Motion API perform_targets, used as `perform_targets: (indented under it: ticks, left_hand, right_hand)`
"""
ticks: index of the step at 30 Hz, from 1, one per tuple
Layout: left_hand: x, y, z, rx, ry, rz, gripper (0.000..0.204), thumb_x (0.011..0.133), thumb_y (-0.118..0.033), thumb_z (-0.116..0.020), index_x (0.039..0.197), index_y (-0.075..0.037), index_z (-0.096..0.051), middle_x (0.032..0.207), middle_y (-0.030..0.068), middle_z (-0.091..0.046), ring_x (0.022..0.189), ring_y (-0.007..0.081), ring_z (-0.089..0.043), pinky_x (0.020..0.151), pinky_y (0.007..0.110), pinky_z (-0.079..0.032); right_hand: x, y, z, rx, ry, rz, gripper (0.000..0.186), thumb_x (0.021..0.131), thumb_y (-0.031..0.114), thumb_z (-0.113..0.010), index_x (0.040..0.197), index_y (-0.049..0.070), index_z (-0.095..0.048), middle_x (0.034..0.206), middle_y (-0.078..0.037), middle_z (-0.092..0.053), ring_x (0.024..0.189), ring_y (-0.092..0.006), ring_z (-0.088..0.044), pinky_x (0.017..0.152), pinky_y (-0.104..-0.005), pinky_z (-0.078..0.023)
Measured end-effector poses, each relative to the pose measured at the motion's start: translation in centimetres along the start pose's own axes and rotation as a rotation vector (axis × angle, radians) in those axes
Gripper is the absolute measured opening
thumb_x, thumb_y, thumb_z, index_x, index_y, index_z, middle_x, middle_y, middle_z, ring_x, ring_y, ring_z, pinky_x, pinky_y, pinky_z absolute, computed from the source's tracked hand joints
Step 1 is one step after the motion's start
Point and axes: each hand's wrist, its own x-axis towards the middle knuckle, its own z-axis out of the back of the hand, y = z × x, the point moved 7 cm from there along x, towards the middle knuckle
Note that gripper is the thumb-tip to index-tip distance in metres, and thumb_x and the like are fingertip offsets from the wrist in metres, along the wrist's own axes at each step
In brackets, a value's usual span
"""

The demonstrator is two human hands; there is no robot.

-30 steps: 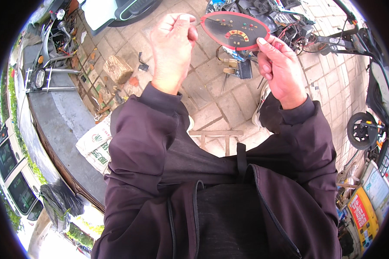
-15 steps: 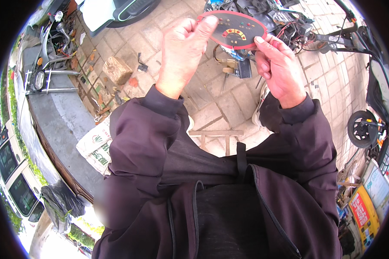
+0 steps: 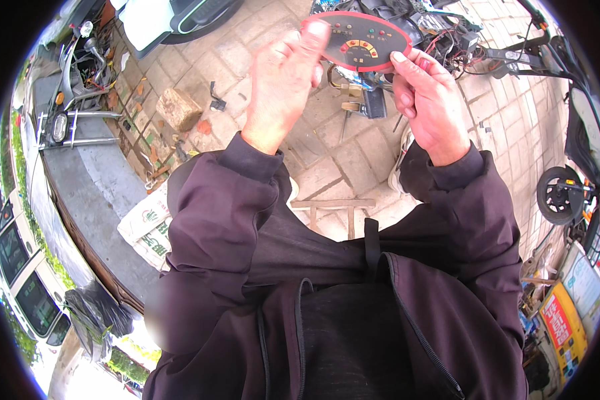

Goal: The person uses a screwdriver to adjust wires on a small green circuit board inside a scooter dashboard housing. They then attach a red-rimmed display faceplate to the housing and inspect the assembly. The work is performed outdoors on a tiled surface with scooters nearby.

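An oval gauge panel [image 3: 373, 52] with a dark face, a red rim and an arc of small yellow and red indicators is held up at the top of the view. My right hand [image 3: 433, 103] pinches its right end, thumb on the rim and the other fingers curled behind. At the left end, my left hand [image 3: 283, 93] is closed, its slightly blurred thumb lying over the edge of the panel. The fingertips behind the panel are hidden.
Beyond the panel lies a stripped vehicle body with loose wires [image 3: 440, 47]. A wooden block [image 3: 179, 110] sits on the paving at left. A white sack [image 3: 147, 223] lies beside my left sleeve. A wheel [image 3: 559, 197] stands at right, above a yellow box [image 3: 563, 330].
The panel has shifted slightly up and left and tilted a little. My left thumb has moved slightly up and left along its edge; the right hand keeps its pinch.
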Motion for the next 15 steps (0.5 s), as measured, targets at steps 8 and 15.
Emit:
perform_targets:
  ticks: [8,15]
  left_hand:
    - [0.2,0.0,-1.8,-0.133,0.073,-0.143,0.037,0.091,-0.012,-0.082,0.125,-0.003,-0.069,0.096,-0.0022,-0.072,0.072,-0.0023,-0.054,0.06,0.016,-0.039]
    - [0.3,0.9,-0.7,-0.147,0.066,0.021,0.027,0.102,-0.023,-0.069,0.118,-0.001,-0.07,0.081,-0.0031,-0.066,0.063,0.0001,-0.05,0.054,0.017,-0.035]
  right_hand:
    - [0.0,0.0,0.3,0.009,-0.008,-0.008,0.011,0.101,0.017,-0.068,0.098,0.007,-0.069,0.075,0.005,-0.063,0.05,-0.0017,-0.042,0.044,-0.0198,-0.031]
    - [0.1,0.0,0.3,-0.012,-0.027,0.018,0.011,0.1,0.016,-0.069,0.095,0.007,-0.069,0.07,0.006,-0.058,0.05,-0.0021,-0.043,0.044,-0.0197,-0.03]
